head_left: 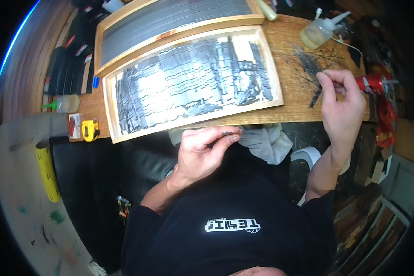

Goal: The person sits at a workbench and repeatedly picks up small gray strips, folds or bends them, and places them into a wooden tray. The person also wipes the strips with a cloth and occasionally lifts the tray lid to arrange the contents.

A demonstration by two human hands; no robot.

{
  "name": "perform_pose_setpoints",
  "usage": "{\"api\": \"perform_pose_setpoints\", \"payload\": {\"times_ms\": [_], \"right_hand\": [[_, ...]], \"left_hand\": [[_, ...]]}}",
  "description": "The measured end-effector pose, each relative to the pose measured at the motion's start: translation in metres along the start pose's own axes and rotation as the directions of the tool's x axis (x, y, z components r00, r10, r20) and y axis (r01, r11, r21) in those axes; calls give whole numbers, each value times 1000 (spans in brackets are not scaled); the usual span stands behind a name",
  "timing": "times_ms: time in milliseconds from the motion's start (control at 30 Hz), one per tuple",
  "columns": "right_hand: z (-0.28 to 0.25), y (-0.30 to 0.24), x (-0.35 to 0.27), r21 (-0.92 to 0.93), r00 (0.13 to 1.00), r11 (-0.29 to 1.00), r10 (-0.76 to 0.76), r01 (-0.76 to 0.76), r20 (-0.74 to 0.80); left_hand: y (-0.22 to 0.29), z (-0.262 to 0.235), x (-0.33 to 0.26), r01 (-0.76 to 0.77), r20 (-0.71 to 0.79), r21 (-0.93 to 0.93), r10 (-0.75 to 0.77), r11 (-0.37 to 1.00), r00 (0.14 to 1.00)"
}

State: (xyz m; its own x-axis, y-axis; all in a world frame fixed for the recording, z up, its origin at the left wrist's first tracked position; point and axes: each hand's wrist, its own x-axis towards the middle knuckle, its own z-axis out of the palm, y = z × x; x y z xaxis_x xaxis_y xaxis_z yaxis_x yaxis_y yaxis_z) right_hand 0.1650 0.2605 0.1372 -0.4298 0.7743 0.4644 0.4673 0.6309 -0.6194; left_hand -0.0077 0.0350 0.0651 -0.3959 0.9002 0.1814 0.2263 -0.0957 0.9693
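My left hand (pixel 201 152) is in front of the table's near edge, with thumb and forefinger pinching a small dark flat piece (pixel 227 133). Over the table's right side, my right hand (pixel 345 96) has its thumb and forefinger pressed together; whatever is between them is too small to make out. Just beyond those fingertips lies a loose heap of thin black shreds (pixel 307 62), and a short dark strip (pixel 315 98) shows below them. A shallow wooden-framed tray (pixel 198 118) between my hands holds many black strips (pixel 184 69) in uneven rows on a bright, shiny base.
A second wooden-framed tray (pixel 179 33) of fine grey strips sits behind. Squeeze bottles stand at far right (pixel 316 34) and left (pixel 68 104). A yellow tape measure (pixel 90 130) lies at the left edge, a red can (pixel 372 84) beyond my right hand. Grey cloth (pixel 269 145) hangs below the table edge.
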Motion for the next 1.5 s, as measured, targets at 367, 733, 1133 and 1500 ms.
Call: {"api": "perform_pose_setpoints", "payload": {"times_ms": [367, 733, 1133, 1500], "right_hand": [[-18, 77, 44, -10, 976, 983, 182, -182, 124], [-13, -11, -3, 438, 897, 874, -5, -211, 443], [48, -42, -32, 701, 872, 707, -399, 96, 283], [44, -47, -58, 622, 897, 782, -254, -29, 362]], "left_hand": [[-5, 16, -5, 63, 9, -89, -63, 994, 998], [10, 10, 20, 53, 42, -30, -52, 998, 998], [21, -1, 32, -110, -25, 116, 114, 987, 993], [29, -13, 25, 131, 254, 2, -127, 991, 959]]}}
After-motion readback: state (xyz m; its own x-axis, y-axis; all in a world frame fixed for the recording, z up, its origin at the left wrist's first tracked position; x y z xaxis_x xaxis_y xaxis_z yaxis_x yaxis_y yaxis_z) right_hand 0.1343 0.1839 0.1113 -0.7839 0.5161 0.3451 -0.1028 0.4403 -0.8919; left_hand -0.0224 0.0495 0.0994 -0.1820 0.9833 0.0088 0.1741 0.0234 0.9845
